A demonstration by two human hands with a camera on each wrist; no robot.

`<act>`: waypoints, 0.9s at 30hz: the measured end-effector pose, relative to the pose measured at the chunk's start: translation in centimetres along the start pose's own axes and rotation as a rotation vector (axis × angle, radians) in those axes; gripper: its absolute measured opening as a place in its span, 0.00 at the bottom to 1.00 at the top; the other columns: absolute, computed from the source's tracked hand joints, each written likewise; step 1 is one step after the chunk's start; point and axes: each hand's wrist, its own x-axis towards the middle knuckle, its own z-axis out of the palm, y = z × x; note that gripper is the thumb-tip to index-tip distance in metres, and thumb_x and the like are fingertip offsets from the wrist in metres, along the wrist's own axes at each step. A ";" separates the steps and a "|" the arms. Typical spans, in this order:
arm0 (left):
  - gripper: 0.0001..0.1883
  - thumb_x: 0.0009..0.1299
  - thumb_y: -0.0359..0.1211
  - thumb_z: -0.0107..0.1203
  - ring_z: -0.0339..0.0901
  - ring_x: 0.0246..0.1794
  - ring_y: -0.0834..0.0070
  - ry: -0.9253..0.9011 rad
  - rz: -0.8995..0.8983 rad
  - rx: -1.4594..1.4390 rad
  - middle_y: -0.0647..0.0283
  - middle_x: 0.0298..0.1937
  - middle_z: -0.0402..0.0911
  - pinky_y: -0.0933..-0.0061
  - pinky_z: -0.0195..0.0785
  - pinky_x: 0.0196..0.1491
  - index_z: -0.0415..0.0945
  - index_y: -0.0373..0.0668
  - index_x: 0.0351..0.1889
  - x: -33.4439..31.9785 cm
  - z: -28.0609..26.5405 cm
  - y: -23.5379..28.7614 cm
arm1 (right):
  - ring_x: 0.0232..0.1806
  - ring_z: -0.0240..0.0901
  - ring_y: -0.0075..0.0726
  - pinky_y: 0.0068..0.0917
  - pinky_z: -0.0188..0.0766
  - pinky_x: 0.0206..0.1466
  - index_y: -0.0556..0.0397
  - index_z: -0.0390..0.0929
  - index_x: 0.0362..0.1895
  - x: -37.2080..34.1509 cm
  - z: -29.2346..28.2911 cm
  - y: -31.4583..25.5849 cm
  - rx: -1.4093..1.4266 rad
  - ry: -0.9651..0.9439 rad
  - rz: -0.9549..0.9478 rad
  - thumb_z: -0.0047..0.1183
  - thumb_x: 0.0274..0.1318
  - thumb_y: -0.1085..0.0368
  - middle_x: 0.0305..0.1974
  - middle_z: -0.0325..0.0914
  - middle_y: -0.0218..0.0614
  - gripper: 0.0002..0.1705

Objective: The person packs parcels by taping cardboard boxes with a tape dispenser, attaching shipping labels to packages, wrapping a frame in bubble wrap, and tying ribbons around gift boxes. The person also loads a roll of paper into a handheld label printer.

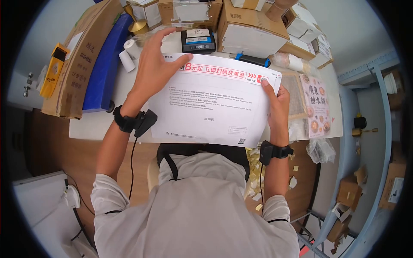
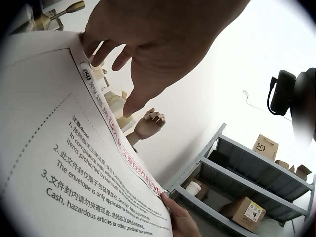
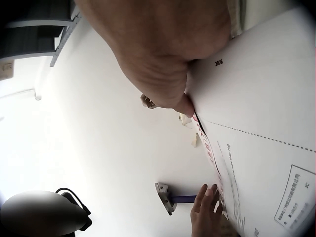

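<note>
A white paper document envelope (image 1: 206,105), printed with a red banner and small black text, is held up over the near edge of the table. My right hand (image 1: 277,107) pinches its upper right corner, thumb on the printed face and fingers behind. My left hand (image 1: 150,71) is at the upper left, its thumb stretched along the top edge and its fingers spread apart from the thumb. In the left wrist view, the left hand (image 2: 158,44) arches over the envelope's edge (image 2: 98,148), with a gap between thumb and fingers.
Behind the envelope stands a small black label printer (image 1: 198,41). Cardboard boxes (image 1: 254,28) line the back, and a long carton (image 1: 81,64) beside a blue panel (image 1: 107,64) fills the left. White paper rolls (image 1: 127,60) and a pink printed sheet (image 1: 318,105) flank the hands.
</note>
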 end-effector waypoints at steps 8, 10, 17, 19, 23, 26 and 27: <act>0.37 0.60 0.37 0.72 0.72 0.67 0.62 0.094 -0.182 -0.264 0.47 0.65 0.74 0.60 0.62 0.72 0.68 0.34 0.65 -0.9 -0.3 -1.5 | 0.36 0.79 0.21 0.19 0.74 0.40 0.63 0.81 0.48 0.3 0.2 1.0 0.059 -0.029 0.039 0.63 0.63 0.59 0.40 0.85 0.37 0.19; 0.36 0.61 0.37 0.72 0.72 0.66 0.63 0.105 -0.152 -0.236 0.48 0.64 0.75 0.60 0.63 0.71 0.69 0.34 0.64 -1.0 -0.2 -1.5 | 0.36 0.79 0.21 0.19 0.74 0.40 0.63 0.81 0.48 0.4 0.1 1.1 0.051 -0.032 0.044 0.63 0.63 0.60 0.40 0.85 0.37 0.18; 0.33 0.63 0.40 0.70 0.79 0.58 0.65 0.153 -0.173 -0.025 0.49 0.55 0.81 0.66 0.73 0.59 0.70 0.33 0.62 -1.0 0.1 -3.5 | 0.36 0.79 0.21 0.19 0.74 0.41 0.62 0.81 0.48 0.9 -0.6 1.9 0.055 0.013 0.038 0.62 0.64 0.59 0.40 0.85 0.36 0.18; 0.34 0.64 0.40 0.70 0.82 0.53 0.67 0.034 -0.370 -0.234 0.50 0.52 0.83 0.68 0.74 0.55 0.70 0.32 0.63 -1.1 0.0 -4.0 | 0.37 0.79 0.21 0.19 0.74 0.41 0.62 0.81 0.49 1.1 -1.0 2.3 0.051 0.038 0.034 0.61 0.65 0.58 0.40 0.85 0.36 0.18; 0.32 0.64 0.38 0.71 0.85 0.41 0.72 -0.371 -0.725 -0.682 0.51 0.45 0.86 0.75 0.76 0.47 0.72 0.29 0.61 -1.5 0.1 -4.5 | 0.39 0.79 0.21 0.19 0.73 0.42 0.62 0.81 0.49 1.4 -1.4 3.0 0.088 0.069 0.042 0.60 0.66 0.59 0.41 0.85 0.36 0.18; 0.27 0.66 0.35 0.69 0.83 0.44 0.76 -0.516 -0.676 -0.643 0.55 0.49 0.85 0.76 0.75 0.49 0.74 0.31 0.59 -2.5 1.2 -6.9 | 0.39 0.79 0.22 0.19 0.73 0.43 0.62 0.80 0.50 1.3 -1.5 3.3 0.144 0.076 0.099 0.59 0.67 0.59 0.42 0.85 0.36 0.18; 0.27 0.66 0.35 0.69 0.83 0.44 0.76 -0.524 -0.673 -0.645 0.55 0.49 0.85 0.76 0.75 0.49 0.74 0.31 0.59 -2.5 1.2 -6.9 | 0.39 0.79 0.21 0.19 0.73 0.43 0.62 0.80 0.50 1.3 -1.5 3.5 0.135 0.059 0.112 0.59 0.67 0.59 0.42 0.85 0.35 0.18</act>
